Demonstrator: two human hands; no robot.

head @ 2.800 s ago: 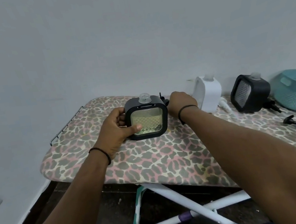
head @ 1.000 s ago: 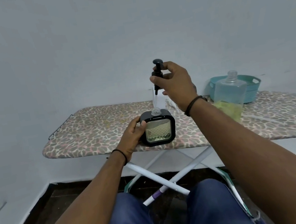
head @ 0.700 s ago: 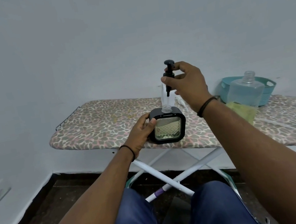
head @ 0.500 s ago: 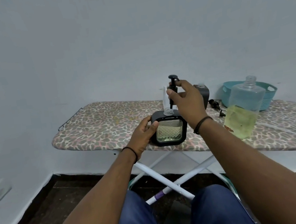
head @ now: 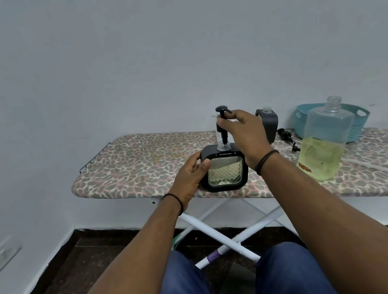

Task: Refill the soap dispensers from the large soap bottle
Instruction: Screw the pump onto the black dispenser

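A square black soap dispenser point(head: 225, 171) with a clear diamond-patterned front stands near the front edge of the ironing board point(head: 141, 170), holding yellowish soap. My left hand point(head: 192, 174) grips its left side. My right hand point(head: 243, 132) pinches the black pump head point(head: 221, 117) directly above the dispenser's clear neck, with the pump's stem reaching down into the opening. The large clear soap bottle point(head: 323, 140), uncapped and about half full of yellow soap, stands to the right on the board.
A second black dispenser point(head: 270, 123) stands behind my right hand, with a loose black pump point(head: 285, 134) lying beside it. A teal basket point(head: 358, 122) sits at the back right. The board's white legs point(head: 226, 237) cross below, above my knees.
My right hand picked up the pump from behind the dispenser, lifted it, then lowered it so its stem enters the dispenser neck. My left hand kept holding the dispenser.
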